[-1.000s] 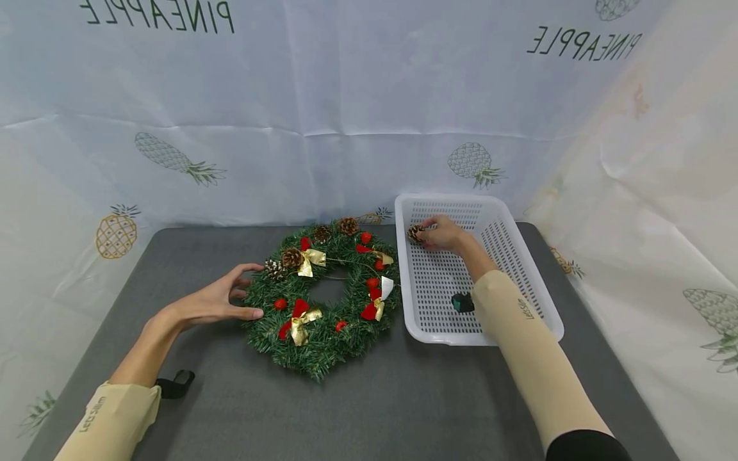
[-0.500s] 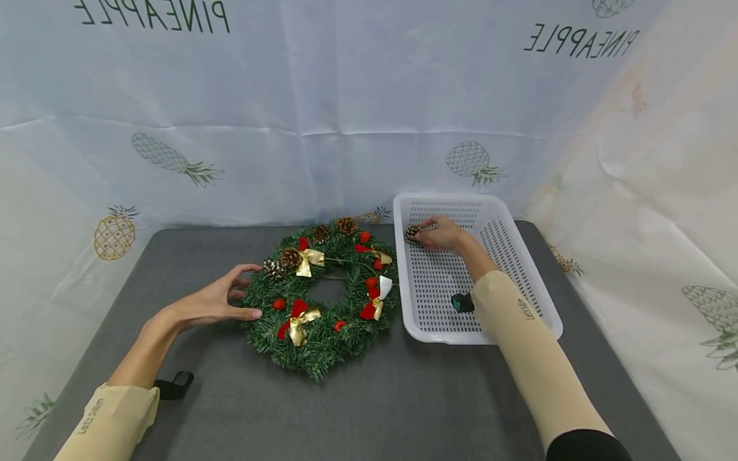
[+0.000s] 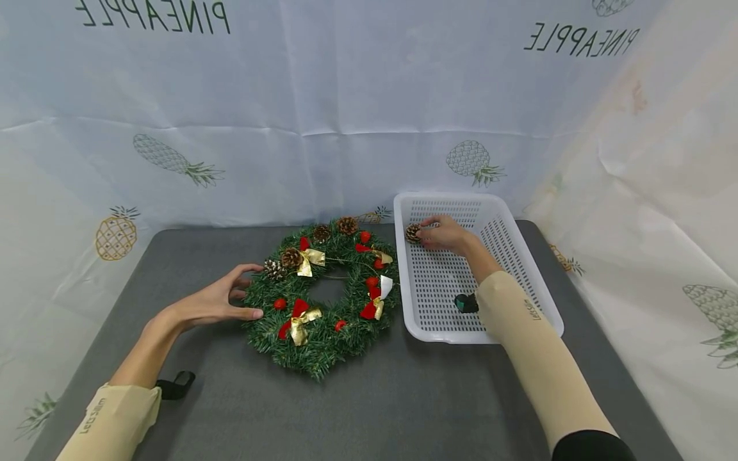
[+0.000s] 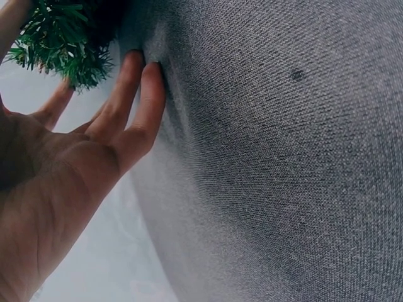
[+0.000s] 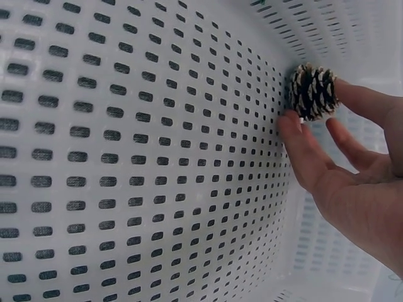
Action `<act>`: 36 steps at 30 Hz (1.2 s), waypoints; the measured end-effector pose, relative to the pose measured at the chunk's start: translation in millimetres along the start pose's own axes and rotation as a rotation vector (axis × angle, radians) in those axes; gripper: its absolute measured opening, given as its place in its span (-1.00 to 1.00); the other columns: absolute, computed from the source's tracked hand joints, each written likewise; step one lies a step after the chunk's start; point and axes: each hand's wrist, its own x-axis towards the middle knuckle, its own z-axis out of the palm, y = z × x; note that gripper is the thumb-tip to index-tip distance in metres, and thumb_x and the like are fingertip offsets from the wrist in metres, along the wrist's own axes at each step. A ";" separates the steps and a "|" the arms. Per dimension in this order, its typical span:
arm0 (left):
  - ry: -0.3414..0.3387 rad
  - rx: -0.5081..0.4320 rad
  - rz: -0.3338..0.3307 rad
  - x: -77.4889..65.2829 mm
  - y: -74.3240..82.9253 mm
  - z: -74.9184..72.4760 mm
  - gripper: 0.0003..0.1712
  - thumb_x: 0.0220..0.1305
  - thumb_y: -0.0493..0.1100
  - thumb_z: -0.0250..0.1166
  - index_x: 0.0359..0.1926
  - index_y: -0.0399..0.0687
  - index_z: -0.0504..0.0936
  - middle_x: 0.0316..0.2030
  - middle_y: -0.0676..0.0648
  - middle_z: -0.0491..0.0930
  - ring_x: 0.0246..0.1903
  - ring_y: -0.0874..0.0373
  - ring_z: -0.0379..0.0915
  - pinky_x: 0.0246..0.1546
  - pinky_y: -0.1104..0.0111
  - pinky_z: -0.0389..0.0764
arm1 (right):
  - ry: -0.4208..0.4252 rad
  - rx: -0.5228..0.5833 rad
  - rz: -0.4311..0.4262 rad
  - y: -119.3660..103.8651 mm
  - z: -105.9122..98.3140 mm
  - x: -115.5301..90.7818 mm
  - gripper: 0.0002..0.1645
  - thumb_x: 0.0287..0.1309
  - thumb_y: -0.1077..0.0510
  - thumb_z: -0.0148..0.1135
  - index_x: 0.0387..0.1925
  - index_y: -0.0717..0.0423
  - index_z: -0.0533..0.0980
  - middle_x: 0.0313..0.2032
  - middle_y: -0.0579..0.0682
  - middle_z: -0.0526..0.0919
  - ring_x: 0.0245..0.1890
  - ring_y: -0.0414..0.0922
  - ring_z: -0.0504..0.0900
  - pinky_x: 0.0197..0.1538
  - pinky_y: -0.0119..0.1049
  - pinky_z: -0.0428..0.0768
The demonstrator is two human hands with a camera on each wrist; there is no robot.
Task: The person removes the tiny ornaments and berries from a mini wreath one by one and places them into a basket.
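mirror-lettered "pineapple" backdrop [image 3: 375, 77] behind wreath [image 3: 319, 349]

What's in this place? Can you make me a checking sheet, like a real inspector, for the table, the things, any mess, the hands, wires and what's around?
Surface: grey table with a fabric look and a small dark spot.
Job's things: green wreath with red balls, gold bows and pinecones; white basket to its right, a single pinecone inside.
Clutter: black strap-like piece by the left sleeve; otherwise nothing seen.
Hands: left hand spread at the wreath's left edge; right hand holding the single pinecone in its fingers.
Cables: nothing seen.
Surroundings: pale curtain printed with pineapples and mirrored lettering.
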 end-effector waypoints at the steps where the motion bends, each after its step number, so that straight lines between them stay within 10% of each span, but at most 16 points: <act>1: 0.001 0.002 -0.002 0.1 -0.1 0.0 0.16 0.44 0.02 0.49 0.74 0.06 -0.10 0.64 -0.60 -0.05 0.56 -0.70 0.07 0.26 -0.34 0.60 | 0.003 0.006 0.003 -0.1 -0.3 0.1 -0.29 0.64 0.26 0.11 0.62 0.38 0.13 0.52 0.44 0.33 0.55 0.33 0.44 0.59 0.06 0.50; 23: 0.001 0.001 -0.006 0.4 0.2 0.1 0.17 0.43 0.04 0.50 0.74 0.05 -0.10 0.65 -0.60 -0.05 0.55 -0.69 0.08 0.26 -0.34 0.60 | 0.224 0.051 -0.256 -33.5 -12.8 -12.5 -0.47 0.64 0.18 0.15 0.48 0.30 0.40 0.35 0.30 0.54 0.43 0.27 0.56 0.55 0.03 0.55; 36: 0.005 -0.005 -0.005 0.3 0.2 0.6 0.17 0.42 0.04 0.51 0.74 0.04 -0.09 0.65 -0.60 -0.06 0.55 -0.71 0.06 0.26 -0.35 0.59 | 0.136 0.111 -0.371 -56.2 2.2 -14.6 -0.44 0.59 0.25 0.22 0.48 0.38 0.40 0.35 0.25 0.55 0.46 0.24 0.55 0.51 -0.05 0.60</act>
